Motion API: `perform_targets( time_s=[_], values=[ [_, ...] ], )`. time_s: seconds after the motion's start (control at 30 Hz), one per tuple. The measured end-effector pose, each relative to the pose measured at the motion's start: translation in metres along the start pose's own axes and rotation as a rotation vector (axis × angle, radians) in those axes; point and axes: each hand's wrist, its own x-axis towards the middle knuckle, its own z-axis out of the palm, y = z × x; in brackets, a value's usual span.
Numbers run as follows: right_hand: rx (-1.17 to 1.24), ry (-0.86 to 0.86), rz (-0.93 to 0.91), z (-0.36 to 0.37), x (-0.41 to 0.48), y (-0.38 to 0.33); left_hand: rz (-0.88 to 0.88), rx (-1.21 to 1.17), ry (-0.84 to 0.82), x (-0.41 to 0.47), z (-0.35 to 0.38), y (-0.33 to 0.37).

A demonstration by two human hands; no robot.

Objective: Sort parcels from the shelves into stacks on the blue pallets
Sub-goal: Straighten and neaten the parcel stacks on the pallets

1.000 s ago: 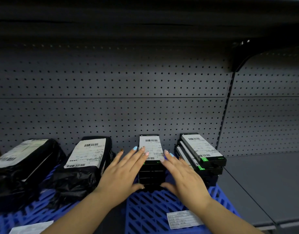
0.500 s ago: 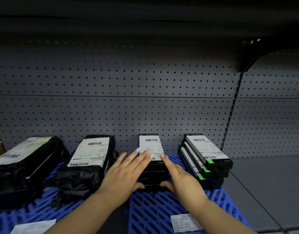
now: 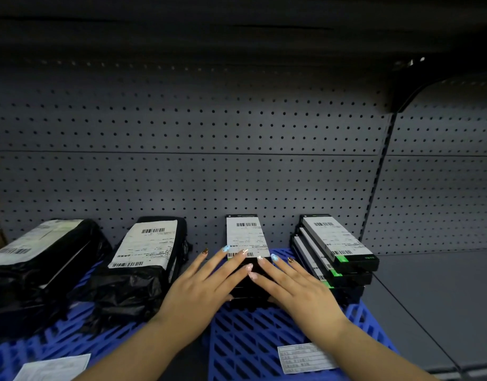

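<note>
Hands (image 3: 253, 287) flat, box stack (image 3: 246, 243) between

Parcels (image 3: 146, 243) on 2 blue pallets (image 3: 250, 339)

Slatted left blue pallet (image 3: 58, 342) and right blue pallet (image 3: 258, 342) lie side by side; at the back of the right one stands a centre stack (image 3: 246, 235) of flat black boxes, topped by a white barcode label; just beside it, a right stack (image 3: 338, 243) with green-marked ends sits fanned askew; the left one bears two bagged parcels (image 3: 146, 248), black plastic, white-labelled.
</note>
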Motion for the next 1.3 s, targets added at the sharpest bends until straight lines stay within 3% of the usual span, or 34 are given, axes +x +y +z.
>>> perform_targets(
  time_s=[0.23,0.57,1.3],
  values=[
    [0.043,0.025,0.021,-0.006,-0.002,-0.006,-0.001,-0.044,0.005,0.0,-0.001,0.0],
    [0.005,0.052,0.101,-0.007,0.004,-0.012,-0.173,-0.098,0.021,-0.001,-0.003,0.002],
    [-0.144,0.108,0.114,-0.005,0.013,-0.005,-0.18,-0.076,-0.024,0.006,0.004,-0.007]
  ],
)
